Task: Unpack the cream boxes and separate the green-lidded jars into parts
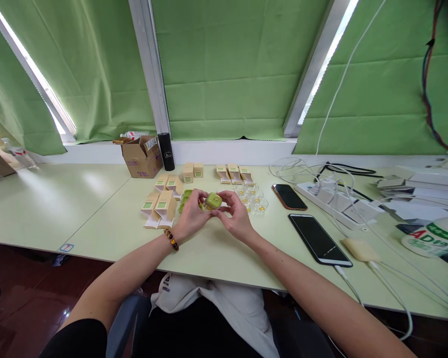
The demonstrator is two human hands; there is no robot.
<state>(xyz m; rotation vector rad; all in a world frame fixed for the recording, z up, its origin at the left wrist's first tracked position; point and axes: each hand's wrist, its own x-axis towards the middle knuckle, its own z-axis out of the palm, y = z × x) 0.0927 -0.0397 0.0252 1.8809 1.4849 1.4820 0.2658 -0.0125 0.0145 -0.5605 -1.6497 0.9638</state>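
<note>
Between my two hands, just above the table, is a small green lid (214, 200) with rounded corners, and something clear shows under it. My left hand (192, 211), with a beaded bracelet on its wrist, pinches its left side. The fingers of my right hand (236, 215) close on its right side. Behind my left hand lie several more green lids (186, 195), partly covered by it. Right of my right hand stand several clear little containers (251, 199) with yellow spots inside. Open cream cartons (167, 208) with green labels stand left of my left hand.
Further back are more cream cartons (234, 174), a cardboard box (142, 156) and a black cylinder (166, 151). To the right lie two phones (319, 238), a white power strip (339, 204) with tangled cables, and a large bottle (435, 237).
</note>
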